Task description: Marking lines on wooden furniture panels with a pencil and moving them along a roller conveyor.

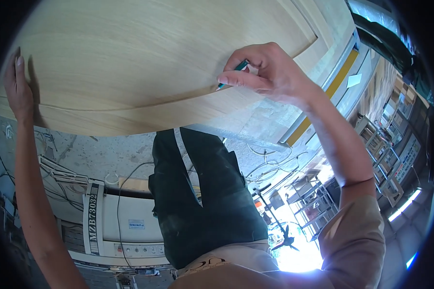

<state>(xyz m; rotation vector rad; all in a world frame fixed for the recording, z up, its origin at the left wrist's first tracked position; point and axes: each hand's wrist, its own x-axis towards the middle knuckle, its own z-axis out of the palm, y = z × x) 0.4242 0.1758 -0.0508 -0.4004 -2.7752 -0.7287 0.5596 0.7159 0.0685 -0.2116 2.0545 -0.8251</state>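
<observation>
A large light wooden panel point(144, 53) with a curved groove fills the upper part of the view. My left hand point(18, 89) lies flat on its left edge, fingers together, holding nothing. My right hand point(267, 72) grips a green pencil point(234, 72) with its tip on the groove near the panel's lower right edge.
Below the panel are my dark trousers point(207, 197), a grey concrete floor point(96, 154) with loose cables, and a white machine housing point(130, 226). A yellow-striped machine rail point(323, 98) runs on the right, with metal racks point(386, 164) beyond.
</observation>
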